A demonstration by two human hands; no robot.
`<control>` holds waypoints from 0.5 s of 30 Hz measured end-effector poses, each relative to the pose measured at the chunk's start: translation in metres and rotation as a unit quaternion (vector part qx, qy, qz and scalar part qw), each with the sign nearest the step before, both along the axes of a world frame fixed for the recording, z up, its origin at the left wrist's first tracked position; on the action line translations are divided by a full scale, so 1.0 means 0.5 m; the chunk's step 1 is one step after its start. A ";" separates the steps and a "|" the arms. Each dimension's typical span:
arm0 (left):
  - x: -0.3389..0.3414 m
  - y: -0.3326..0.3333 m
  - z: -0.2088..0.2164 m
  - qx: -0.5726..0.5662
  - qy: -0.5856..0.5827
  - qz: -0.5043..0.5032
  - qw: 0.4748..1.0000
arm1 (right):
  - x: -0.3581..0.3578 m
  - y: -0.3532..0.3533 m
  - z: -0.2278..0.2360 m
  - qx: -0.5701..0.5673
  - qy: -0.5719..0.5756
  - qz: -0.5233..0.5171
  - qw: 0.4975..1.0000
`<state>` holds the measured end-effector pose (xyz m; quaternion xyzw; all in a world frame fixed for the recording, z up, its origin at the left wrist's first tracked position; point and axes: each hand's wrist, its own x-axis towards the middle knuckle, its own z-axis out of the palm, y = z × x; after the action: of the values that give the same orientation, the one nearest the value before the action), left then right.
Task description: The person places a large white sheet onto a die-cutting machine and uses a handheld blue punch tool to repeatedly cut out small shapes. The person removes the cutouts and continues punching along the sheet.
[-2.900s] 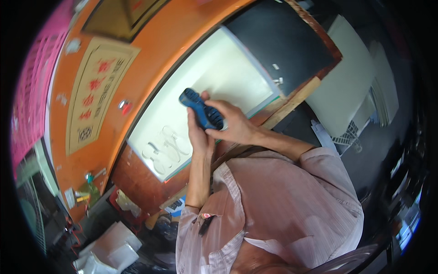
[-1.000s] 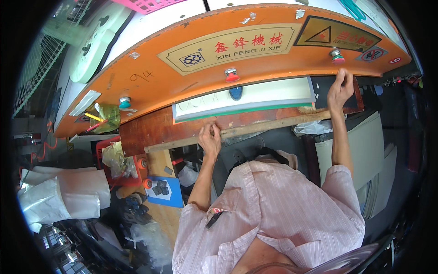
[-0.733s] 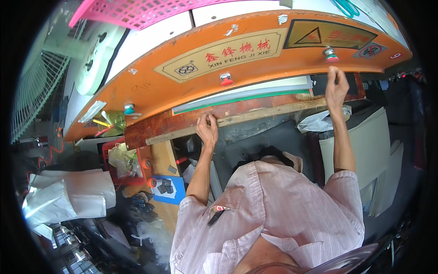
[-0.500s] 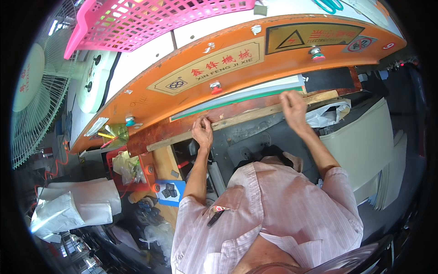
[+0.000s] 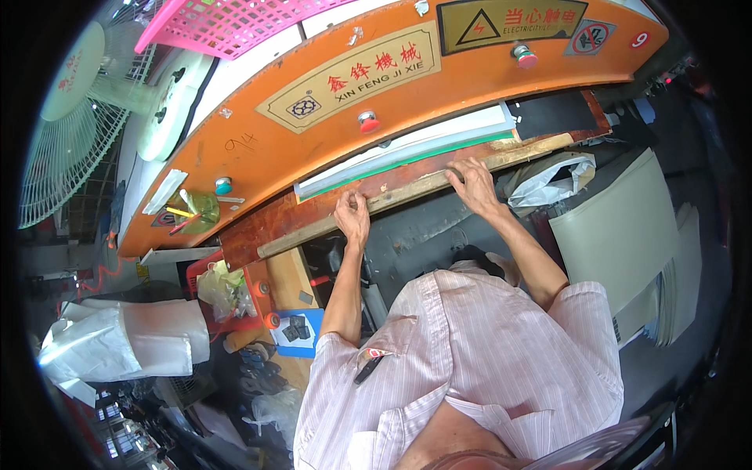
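Observation:
My left hand rests at the wooden strip along the front of a reddish-brown board. Its fingers are curled together; whatever they might hold is hidden. To the right, my right hand lies over the same strip with fingers stretched out and apart, holding nothing visible. Just beyond both hands, a pale sheet with a green front edge lies on the board, reaching under the orange machine front. A dark sheet lies on the board's right end.
Red push buttons and a teal one stick out of the machine front. A pink basket stands on top, beside a green fan. Beige sheets hang at right. Lower left are wrapped white stacks and a blue tray.
My right hand has come down and left from above the sheet's right end to the wooden strip, its fingers spreading. My left hand stays near its place. The view has shifted slightly.

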<state>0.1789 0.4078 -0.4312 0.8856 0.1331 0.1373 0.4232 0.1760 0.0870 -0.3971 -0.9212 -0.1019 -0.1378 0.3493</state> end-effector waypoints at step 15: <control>-0.014 -0.084 0.066 0.096 -0.064 -0.241 0.964 | -0.034 0.215 0.029 0.020 -0.031 0.057 0.998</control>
<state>0.1718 0.3657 -0.3983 0.9173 -0.1249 0.0999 0.3648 0.1590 0.1943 -0.3826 -0.9020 -0.1621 -0.1485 0.3716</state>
